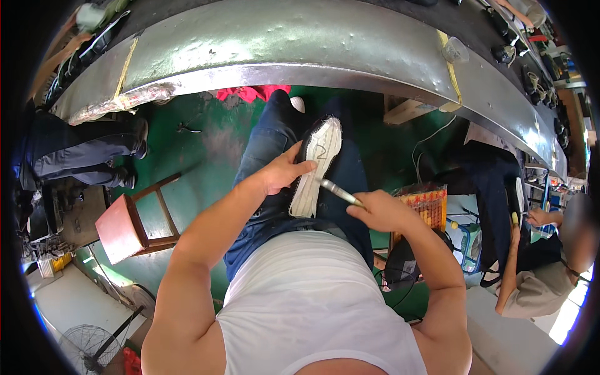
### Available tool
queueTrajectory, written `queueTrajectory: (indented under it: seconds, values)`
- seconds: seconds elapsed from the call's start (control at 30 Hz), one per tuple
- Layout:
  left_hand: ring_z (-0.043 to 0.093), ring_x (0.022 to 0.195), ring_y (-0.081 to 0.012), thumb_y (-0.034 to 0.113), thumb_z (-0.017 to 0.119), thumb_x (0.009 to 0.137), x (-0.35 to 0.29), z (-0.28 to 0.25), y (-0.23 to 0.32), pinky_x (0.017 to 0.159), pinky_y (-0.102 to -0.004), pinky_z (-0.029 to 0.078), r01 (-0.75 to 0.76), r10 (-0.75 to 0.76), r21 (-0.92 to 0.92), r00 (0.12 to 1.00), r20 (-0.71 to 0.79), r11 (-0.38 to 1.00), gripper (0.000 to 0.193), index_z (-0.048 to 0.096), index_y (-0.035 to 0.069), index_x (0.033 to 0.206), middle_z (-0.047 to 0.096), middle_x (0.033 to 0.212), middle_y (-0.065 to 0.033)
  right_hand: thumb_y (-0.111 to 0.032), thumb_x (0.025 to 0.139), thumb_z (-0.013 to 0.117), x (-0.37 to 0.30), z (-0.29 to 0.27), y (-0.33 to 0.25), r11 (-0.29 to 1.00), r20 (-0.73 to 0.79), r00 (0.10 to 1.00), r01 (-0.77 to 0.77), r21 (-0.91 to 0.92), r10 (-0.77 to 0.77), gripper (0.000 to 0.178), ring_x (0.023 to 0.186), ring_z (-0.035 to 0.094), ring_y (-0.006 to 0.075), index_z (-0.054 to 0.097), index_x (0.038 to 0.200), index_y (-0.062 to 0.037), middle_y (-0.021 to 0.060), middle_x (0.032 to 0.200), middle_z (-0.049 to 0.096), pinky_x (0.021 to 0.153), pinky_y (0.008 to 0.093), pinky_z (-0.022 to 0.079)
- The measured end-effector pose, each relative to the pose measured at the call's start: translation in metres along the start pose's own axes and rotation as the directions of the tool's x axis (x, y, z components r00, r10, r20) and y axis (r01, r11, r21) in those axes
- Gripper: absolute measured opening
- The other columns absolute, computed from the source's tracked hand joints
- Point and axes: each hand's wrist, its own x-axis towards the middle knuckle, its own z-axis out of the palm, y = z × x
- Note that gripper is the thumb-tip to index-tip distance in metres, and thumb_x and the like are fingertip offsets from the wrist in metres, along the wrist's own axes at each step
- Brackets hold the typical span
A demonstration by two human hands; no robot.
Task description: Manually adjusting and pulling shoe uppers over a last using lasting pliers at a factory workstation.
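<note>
Shoe (pixel 323 149) near metal bench (pixel 281 40); stool (pixel 120 230) left.

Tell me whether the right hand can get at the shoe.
Likely yes: the right hand holds a brush pointed at the shoe, and the left hand holds it from the opposite side, leaving the right side apparently free.

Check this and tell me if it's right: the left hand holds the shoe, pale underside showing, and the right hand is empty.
The right hand isn't empty: the head view shows it holding a brush. The left hand does hold the shoe, pale underside showing.
</note>
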Motion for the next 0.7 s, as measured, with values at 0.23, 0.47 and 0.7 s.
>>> queueTrajectory:
  seconds: [0.23, 0.47, 0.7]
  values:
    - [0.050, 0.125, -0.0195, 0.021, 0.069, 0.092, 0.017, 0.000, -0.032, 0.103, -0.0329, 0.042, -0.143, 0.142, -0.054, 0.990, -0.013, 0.988, 0.079, 0.023, 0.008, 0.155, 0.051, 0.140, -0.0110, -0.030, 0.095, 0.059, 0.002, 0.031, -0.026, 0.886, -0.172, 0.952, 0.155, -0.436, -0.252, 0.034, 0.083, 0.066, 0.0418, 0.060, 0.100, 0.0028, 0.0224, 0.092, 0.067, 0.074, 0.0472, 0.053]
    - [0.039, 0.139, -0.0307, 0.028, 0.053, 0.100, -0.020, 0.030, -0.049, 0.114, -0.0361, 0.032, -0.054, 0.121, 0.406, 0.982, -0.142, 0.913, 0.081, -0.001, 0.011, 0.158, 0.034, 0.154, -0.0223, -0.041, 0.098, 0.053, -0.003, 0.040, 0.014, 0.979, -0.052, 0.994, 0.086, -0.183, -0.097, 0.042, 0.082, 0.065, 0.0407, 0.061, 0.097, -0.0003, 0.0225, 0.087, 0.067, 0.072, 0.0492, 0.052]
    - [0.018, 0.149, -0.0300, 0.026, 0.048, 0.102, -0.037, 0.020, -0.074, 0.117, -0.0318, 0.021, -0.150, 0.137, 0.286, 0.988, 0.065, 0.946, 0.087, -0.019, 0.015, 0.155, 0.009, 0.161, -0.0240, -0.035, 0.101, 0.051, -0.012, 0.004, 0.007, 0.917, 0.302, 0.945, -0.226, 0.328, 0.125, 0.039, 0.081, 0.068, 0.0333, 0.060, 0.099, 0.0029, 0.0207, 0.088, 0.069, 0.071, 0.0415, 0.053]
